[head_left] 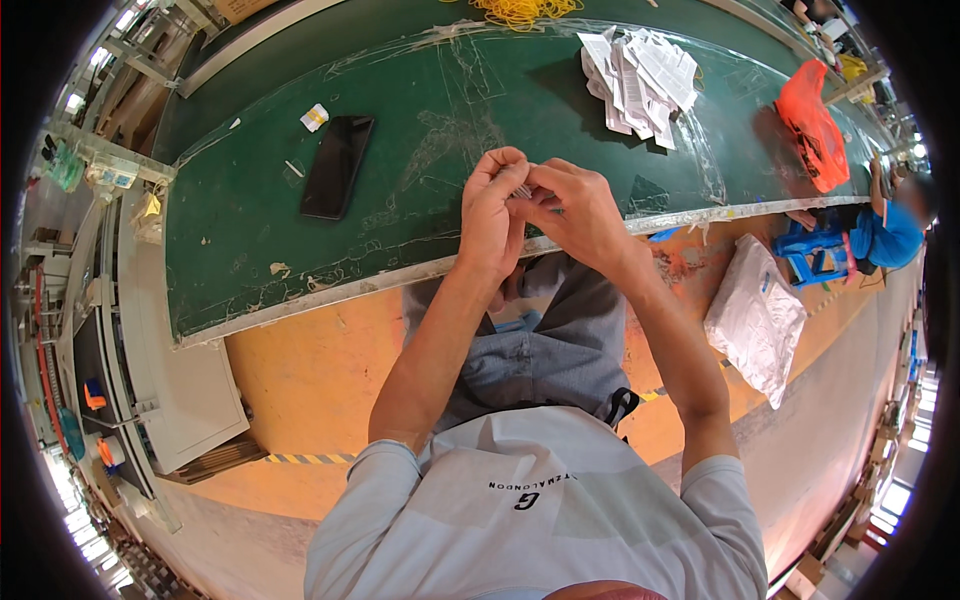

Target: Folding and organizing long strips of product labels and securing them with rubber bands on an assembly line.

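Over the near edge of the green-topped table (420,235), my two hands meet fingertip to fingertip. My left hand (488,215) is closed, its thumb and fingers pinching a small pale piece (522,191). My right hand (582,205) is closed too, its fingertips pressed on the same piece from the other side. Most of that piece is hidden by the fingers, so its kind cannot be told. Farther off to the right lies a loose pile of white printed paper slips (640,85), which neither hand touches.
A black phone (338,167) and a small white-and-yellow packet (314,118) lie on the left. Yellow strings (525,10) sit at the back, an orange-red plastic bag (815,130) at right. A white sack (757,320) rests below; a person in blue (888,235) is beyond.
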